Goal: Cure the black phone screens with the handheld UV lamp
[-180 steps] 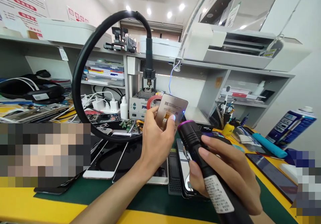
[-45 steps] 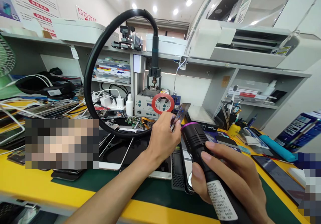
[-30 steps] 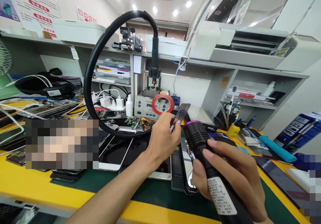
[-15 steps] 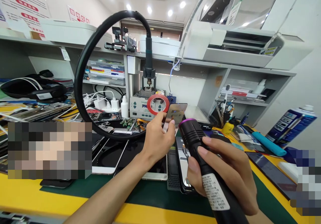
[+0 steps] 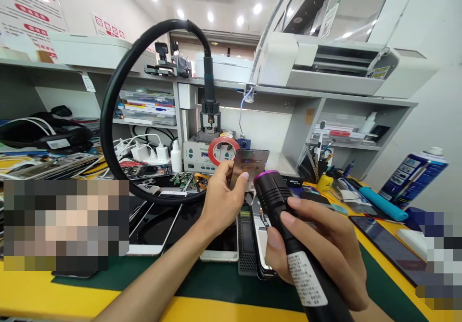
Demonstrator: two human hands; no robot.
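Observation:
My left hand (image 5: pixel 224 198) grips a thin phone screen (image 5: pixel 251 161) by its lower left edge, thumb across its face and fingers behind. It stands nearly upright, with a small orange patch near the thumb. In my right hand (image 5: pixel 325 245) is a black flashlight (image 5: pixel 276 194) with a purple rim and a white printed label; its head points up and left, close to the screen's lower right corner. Whether the flashlight is lit I cannot tell. Beneath my hands lie a white-framed tablet (image 5: pixel 220 254), a dark grey perforated strip (image 5: pixel 247 245) and a phone part with a pale inside (image 5: pixel 260 238).
A hot-air station (image 5: pixel 200 156) with a looping black hose (image 5: pixel 108 115) stands behind, a red tape roll (image 5: pixel 212 151) in front. Phones, cables and circuit boards crowd the left. At right are a blue spray can (image 5: pixel 415 173), a teal tube (image 5: pixel 384 204) and a dark panel (image 5: pixel 386 245).
My left hand has turned the phone screen so more of its face shows towards me. The flashlight stays beside it in my right hand. The whole view has shifted slightly.

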